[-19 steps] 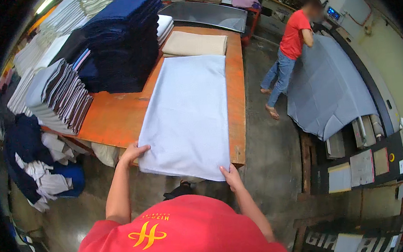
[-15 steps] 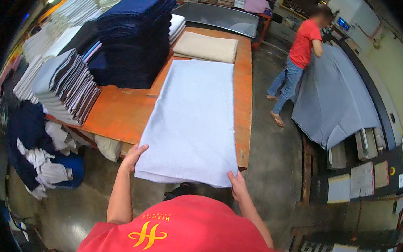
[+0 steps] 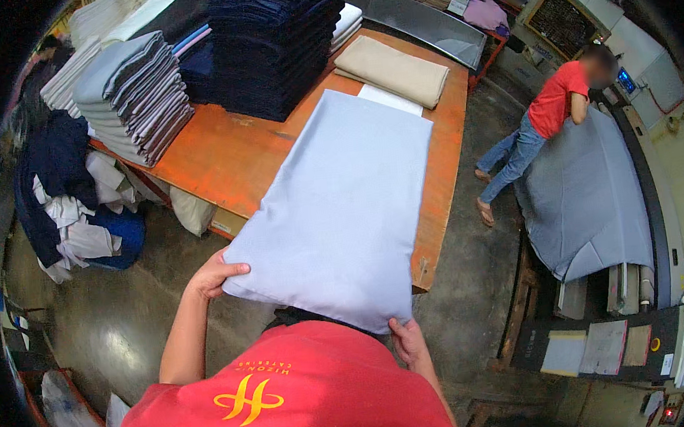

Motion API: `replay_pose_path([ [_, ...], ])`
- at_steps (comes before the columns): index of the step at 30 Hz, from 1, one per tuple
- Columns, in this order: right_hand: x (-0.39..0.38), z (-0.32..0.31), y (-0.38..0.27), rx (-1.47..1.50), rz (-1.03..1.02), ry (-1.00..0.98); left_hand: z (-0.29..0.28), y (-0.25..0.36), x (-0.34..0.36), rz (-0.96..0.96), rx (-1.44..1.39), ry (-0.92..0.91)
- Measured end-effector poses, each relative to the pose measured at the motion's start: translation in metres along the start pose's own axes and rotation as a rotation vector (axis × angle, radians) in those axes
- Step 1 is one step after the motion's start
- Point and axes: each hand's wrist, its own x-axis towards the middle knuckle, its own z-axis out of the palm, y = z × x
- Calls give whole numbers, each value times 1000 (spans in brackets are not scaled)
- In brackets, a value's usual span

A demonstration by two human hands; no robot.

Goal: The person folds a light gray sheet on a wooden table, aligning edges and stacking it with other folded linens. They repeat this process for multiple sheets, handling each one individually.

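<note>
A pale blue-grey cloth [image 3: 342, 213], folded into a long rectangle, stretches from my hands over the wooden table [image 3: 217, 163]. My left hand [image 3: 217, 274] grips its near left corner, thumb on top. At the near right corner my right hand [image 3: 407, 341] pinches the edge in the same way. The cloth's near end hangs past the table edge, close to my body. Its far end reaches a folded beige cloth [image 3: 395, 69], and a strip of white cloth [image 3: 391, 100] shows between them.
Tall navy cloth stacks [image 3: 277, 50] and a grey folded stack [image 3: 128, 98] stand on the table's left. Loose cloths spill from a blue bin [image 3: 119, 235] on the floor. At right, a person [image 3: 558, 100] in red leans over grey cloth [image 3: 589, 194] on a long machine.
My hands still hold the near corners. The cloth's far end has shifted, uncovering a white strip beside the beige cloth. My view has turned somewhat, and the person at right bends lower.
</note>
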Motion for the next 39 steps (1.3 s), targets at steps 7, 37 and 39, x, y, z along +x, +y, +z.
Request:
replay_pose_path([
  [7, -30, 33, -23, 161, 448, 209, 21, 7, -23, -396, 170, 141],
  [37, 217, 18, -122, -583, -222, 361, 21, 82, 259, 288, 487, 292],
  [39, 220, 25, -123, -609, -318, 340, 24, 86, 237, 334, 211, 211],
])
